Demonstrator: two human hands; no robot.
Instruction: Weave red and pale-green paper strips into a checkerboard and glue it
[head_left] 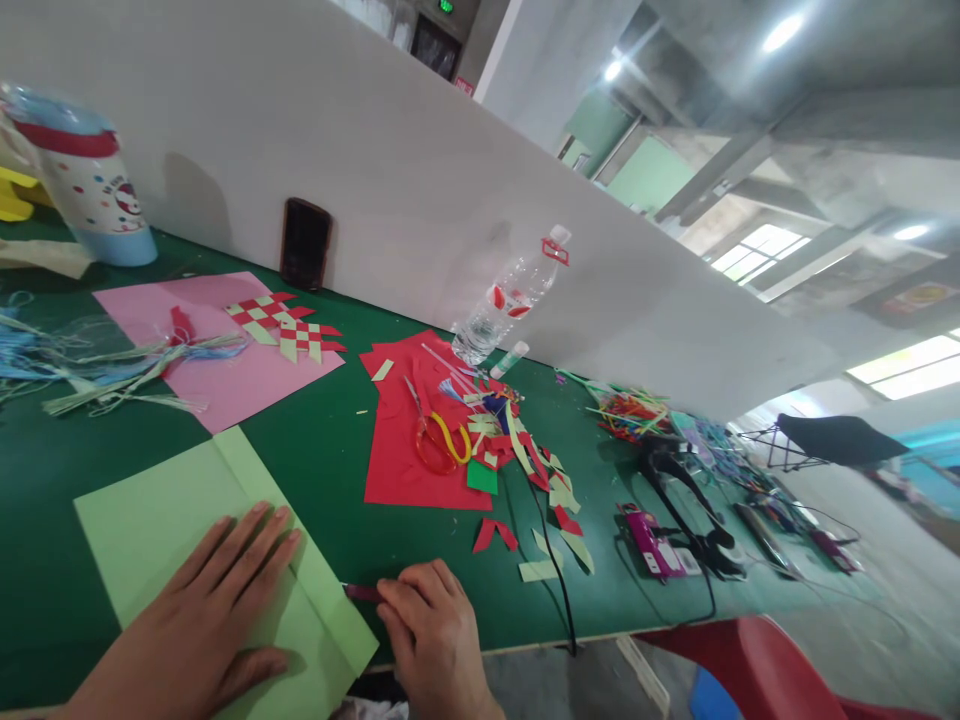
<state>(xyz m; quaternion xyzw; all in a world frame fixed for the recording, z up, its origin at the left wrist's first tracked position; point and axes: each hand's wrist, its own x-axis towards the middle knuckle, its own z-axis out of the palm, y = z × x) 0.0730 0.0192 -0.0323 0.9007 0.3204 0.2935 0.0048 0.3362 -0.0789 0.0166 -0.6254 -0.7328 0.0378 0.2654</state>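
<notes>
My left hand (225, 590) lies flat with fingers stretched out on a light green sheet of paper (142, 515). A strip along the sheet's right side is folded over, its crease (300, 560) running lengthwise. Just right of that edge, my right hand (435, 625) is closed around a craft knife (363, 592) with a dark red handle. The knife's thin metal tip points left and lies close to the paper's edge; whether it touches cannot be made out. Ahead of the hands, scissors (439, 445) with red and yellow handles rest on red paper sheets (390, 470).
Woven red and green paper pieces (300, 338) lie on a pink sheet (225, 390). Paper scraps (540, 571) and a black cable (556, 570) are at right. A water bottle (510, 300), glue stick (510, 360), phone (305, 243) and cup (90, 185) stand by the wall.
</notes>
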